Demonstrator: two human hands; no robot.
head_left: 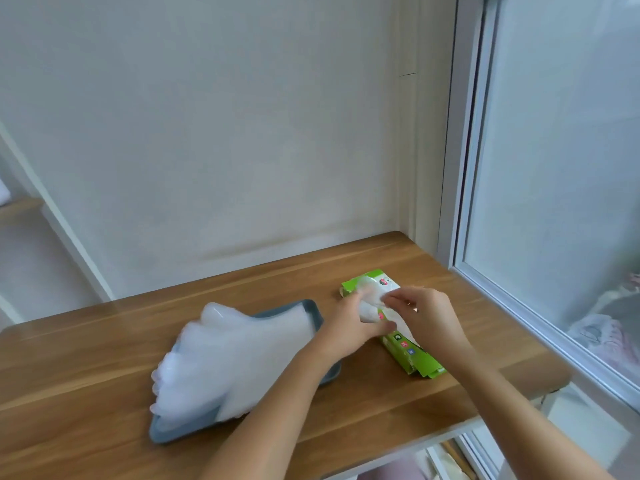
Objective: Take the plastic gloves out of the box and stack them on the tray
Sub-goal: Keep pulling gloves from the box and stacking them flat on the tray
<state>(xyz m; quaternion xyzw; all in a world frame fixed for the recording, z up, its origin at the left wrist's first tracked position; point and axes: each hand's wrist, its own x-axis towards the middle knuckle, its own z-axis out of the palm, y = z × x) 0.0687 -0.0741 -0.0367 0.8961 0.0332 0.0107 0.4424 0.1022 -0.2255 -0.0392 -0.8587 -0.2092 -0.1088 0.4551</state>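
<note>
Two bare hands are working at one green box [415, 358], which is lying flat and at a slant on the right part of the wooden worktop [104, 375].

Item, left hand [346, 327]: it is reaching in from the lower middle and gripping the box at its far half. The thumb is lying across the top face and the other fingers are curling over the box's left side. How far they wrap is hidden by the back of the hand.

Item, right hand [426, 317]: it is hovering over the box top, thumb and forefinger pinching a single glove [372, 296]. This thin translucent sheet is standing up out of the box and bunching between the two hands. The remaining fingers are curling loosely.

Item, tray [162, 433]: grey-blue and rectangular with rounded corners, it is sitting on the worktop left of the box, near it but apart, and set at a slant to the worktop's edge.

Item, stacked gloves [225, 355]: a pile of cloudy-white plastic gloves is lying on the tray and covering most of it. The cuffs are pointing toward the box and the glove tips are spreading past the tray's left rim. The left forearm is crossing above the tray's near right corner.

Surroundings: a pale wall [242, 133] is rising behind the worktop, and a white-framed window [554, 168] is running along its right side.
</note>
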